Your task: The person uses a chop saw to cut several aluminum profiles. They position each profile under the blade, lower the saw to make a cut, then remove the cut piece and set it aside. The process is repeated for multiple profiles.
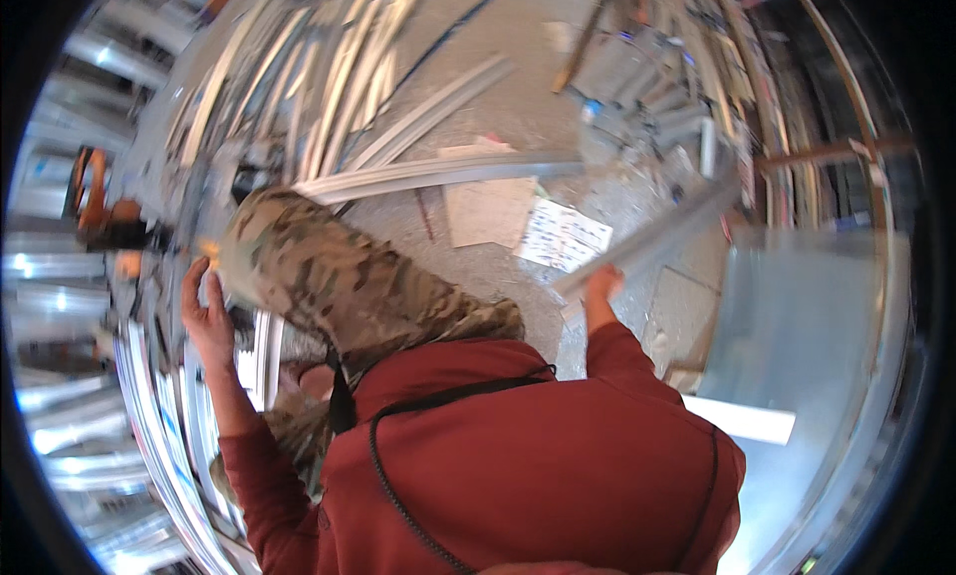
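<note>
At the right, my right hand is closed on the near end of a long grey metal profile, which slants up and away to the right. My left hand is raised at the left beside my camouflage-covered knee, its fingers apart and holding nothing. Nearest to it, a little further left, is an orange and black power tool, partly blurred. Left of the profile, a white sheet with dark handwriting lies on the floor against a piece of brown cardboard.
Pale metal profiles cross the floor ahead. Long strips lie beyond them. Stacked shiny profiles fill the left side. At the right are a large grey sheet, a white strip and assorted offcuts.
</note>
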{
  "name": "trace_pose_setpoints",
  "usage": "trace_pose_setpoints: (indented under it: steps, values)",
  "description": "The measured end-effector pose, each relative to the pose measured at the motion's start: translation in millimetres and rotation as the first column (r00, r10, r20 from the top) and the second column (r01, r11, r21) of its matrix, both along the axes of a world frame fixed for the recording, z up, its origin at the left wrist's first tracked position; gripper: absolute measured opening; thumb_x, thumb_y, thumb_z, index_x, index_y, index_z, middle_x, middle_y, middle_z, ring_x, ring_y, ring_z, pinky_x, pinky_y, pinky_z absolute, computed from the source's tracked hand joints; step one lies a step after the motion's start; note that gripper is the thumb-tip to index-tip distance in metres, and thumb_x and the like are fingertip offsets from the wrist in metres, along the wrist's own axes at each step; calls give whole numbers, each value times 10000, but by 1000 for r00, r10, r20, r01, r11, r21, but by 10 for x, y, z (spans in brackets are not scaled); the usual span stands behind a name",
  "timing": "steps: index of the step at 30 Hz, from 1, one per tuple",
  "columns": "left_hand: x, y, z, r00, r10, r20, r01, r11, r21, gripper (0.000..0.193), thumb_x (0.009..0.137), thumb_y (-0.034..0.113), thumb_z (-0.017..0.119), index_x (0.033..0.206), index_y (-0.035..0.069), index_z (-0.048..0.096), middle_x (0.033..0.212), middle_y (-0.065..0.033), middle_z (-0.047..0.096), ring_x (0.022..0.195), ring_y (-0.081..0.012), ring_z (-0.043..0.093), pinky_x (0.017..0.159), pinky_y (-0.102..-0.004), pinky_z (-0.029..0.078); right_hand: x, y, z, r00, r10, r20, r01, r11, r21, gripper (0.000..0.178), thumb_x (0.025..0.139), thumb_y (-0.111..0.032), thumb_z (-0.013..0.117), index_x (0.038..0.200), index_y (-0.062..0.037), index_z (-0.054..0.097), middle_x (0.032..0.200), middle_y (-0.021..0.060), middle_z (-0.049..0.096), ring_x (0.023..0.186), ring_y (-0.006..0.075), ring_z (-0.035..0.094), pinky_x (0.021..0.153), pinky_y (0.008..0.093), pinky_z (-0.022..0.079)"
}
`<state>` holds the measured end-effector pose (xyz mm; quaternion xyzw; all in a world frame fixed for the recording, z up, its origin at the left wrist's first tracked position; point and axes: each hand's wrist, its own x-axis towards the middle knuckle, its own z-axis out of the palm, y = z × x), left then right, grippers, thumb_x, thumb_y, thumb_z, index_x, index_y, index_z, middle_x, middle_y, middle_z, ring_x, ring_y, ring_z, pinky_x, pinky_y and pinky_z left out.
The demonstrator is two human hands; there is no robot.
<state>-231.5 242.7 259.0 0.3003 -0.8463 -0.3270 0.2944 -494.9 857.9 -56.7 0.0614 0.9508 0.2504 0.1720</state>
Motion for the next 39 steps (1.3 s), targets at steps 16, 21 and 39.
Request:
trace_pose_setpoints:
  steps: [16, 21, 39]
  values:
    - [2258, 209, -1375, -121, 959, 255, -906, -212, 367, 717, 719, 264, 769, 1328, -2, 500, 1272, -237, 551, 1137, -343, 569, 971, -421, 459, -1490, -1742, -150, 970, 219, -110, -206, 487, -849, 498, 800, -210, 600, 1190, 100, 600, 1201, 275, 619, 1139, 359, 588, 992, 404, 431]
    - [2547, 446, -1792, -396, 875, 278, -748, -483, 456, 873, 689, 271, 842, 1352, -70, 388, 1299, -269, 500, 1172, -373, 537, 983, -431, 470, -882, -3735, -32, 714, 535, 452, 320, 325, -890, 424, 868, -220, 595, 1195, 49, 588, 1129, 171, 646, 1014, 258, 622, 896, 366, 489]
    - [2480, 394, -2065, -533, 814, 230, -51, -302, 952, 561, 904, 274, 607, 1362, 4, 427, 1360, -137, 508, 1159, -321, 564, 963, -455, 471, -674, -4666, 342, 518, 633, 575, 191, 570, -800, 470, 913, -296, 542, 1265, 16, 525, 1187, 156, 612, 1031, 256, 606, 898, 378, 494]
